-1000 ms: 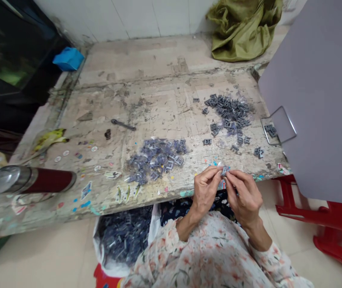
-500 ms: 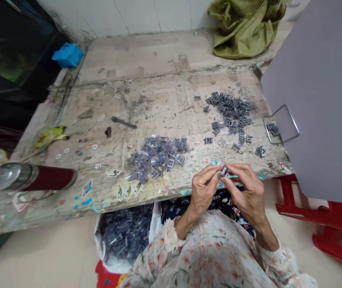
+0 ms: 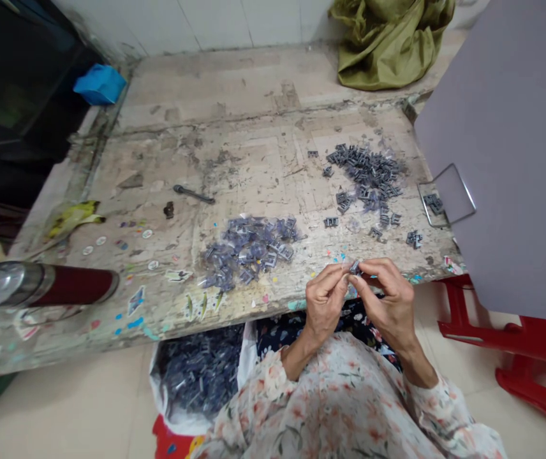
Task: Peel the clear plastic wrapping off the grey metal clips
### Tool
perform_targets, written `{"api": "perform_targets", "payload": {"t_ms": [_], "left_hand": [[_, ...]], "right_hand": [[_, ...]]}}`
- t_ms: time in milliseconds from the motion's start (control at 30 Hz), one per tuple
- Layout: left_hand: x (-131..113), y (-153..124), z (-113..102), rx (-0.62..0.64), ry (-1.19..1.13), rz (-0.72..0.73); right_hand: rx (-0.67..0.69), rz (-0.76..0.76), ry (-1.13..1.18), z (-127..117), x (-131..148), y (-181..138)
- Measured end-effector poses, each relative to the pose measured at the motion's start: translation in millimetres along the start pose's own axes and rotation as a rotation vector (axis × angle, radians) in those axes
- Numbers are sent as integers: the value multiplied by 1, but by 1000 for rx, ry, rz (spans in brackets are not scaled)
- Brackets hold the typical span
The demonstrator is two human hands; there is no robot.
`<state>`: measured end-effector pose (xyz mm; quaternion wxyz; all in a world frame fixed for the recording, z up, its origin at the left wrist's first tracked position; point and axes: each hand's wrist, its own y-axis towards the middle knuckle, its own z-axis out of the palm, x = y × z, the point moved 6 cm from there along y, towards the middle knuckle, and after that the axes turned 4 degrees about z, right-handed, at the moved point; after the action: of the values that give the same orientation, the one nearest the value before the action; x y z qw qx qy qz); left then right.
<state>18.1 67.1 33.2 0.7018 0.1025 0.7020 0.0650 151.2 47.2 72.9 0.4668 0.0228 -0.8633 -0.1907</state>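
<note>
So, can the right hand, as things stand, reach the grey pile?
Probably yes: the grey pile lies ahead of the right hand, with only a few loose parts between, though that hand grips a small piece.

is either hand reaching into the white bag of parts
No, the left hand and right hand meet at a small grey part by the front edge of the table, apart from the white bag.

Right of centre: fingertips (image 3: 342, 281) are partly covering a grey piece (image 3: 354, 268). Top edge is cutting off olive cloth (image 3: 390, 54), upper right.
</note>
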Motion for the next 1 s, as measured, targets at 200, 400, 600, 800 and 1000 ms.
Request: {"api": "perform_targets", "payload": {"t_ms": [200, 400, 600, 800, 1000], "left_hand": [[40, 17, 3, 345, -289, -387], [54, 22, 1, 143, 78, -100], [66, -7, 7, 50, 550, 73], [67, -17, 7, 122, 654, 202], [72, -21, 11, 141, 714, 301]], "right_hand": [[281, -336, -141, 5, -18, 4], [165, -301, -155, 18, -56, 4], [97, -113, -94, 40, -83, -12], [118, -137, -147, 52, -88, -26], [38, -124, -236, 60, -93, -37]]}}
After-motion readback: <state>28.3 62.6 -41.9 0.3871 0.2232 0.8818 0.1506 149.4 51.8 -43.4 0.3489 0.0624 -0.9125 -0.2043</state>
